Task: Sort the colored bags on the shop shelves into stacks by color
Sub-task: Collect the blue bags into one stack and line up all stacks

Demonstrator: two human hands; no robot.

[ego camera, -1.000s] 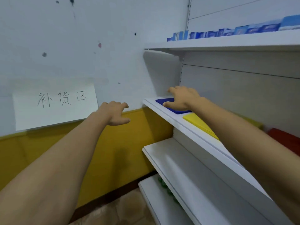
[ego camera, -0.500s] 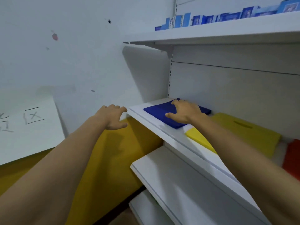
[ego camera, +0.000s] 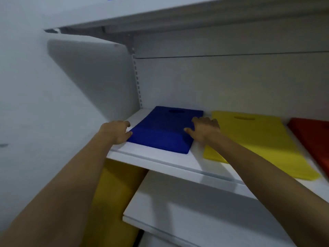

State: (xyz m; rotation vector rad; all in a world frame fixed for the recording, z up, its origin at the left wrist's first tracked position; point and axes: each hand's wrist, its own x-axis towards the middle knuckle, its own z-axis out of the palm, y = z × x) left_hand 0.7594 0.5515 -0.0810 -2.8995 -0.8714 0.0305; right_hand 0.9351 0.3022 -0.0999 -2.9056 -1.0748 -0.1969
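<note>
Head view: above the white lower shelf board (ego camera: pixel 195 211), both forearms reach to the white middle shelf (ego camera: pixel 160 157). The left hand (ego camera: pixel 116 131) touches the left edge of the flat blue fabric bag stack (ego camera: pixel 165 132), fingers curled (grip not determinable). The right hand (ego camera: pixel 204 130) rests on the stack's right edge, fingers loosely spread and holding nothing. Further right lie a flat yellow fabric bag (ego camera: pixel 258 139) and a red fabric bag (ego camera: pixel 311 136).

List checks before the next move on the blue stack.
1. Left hand touches blue stack at near-left corner: ok.
2. Right hand on its right edge: ok.
3. Fingers actually gripping it: cannot tell.
4. Gap to yellow stack: ok, apart.
5. Red stack clear of both hands: ok.
6. Stack all blue: ok from what shows.
</note>
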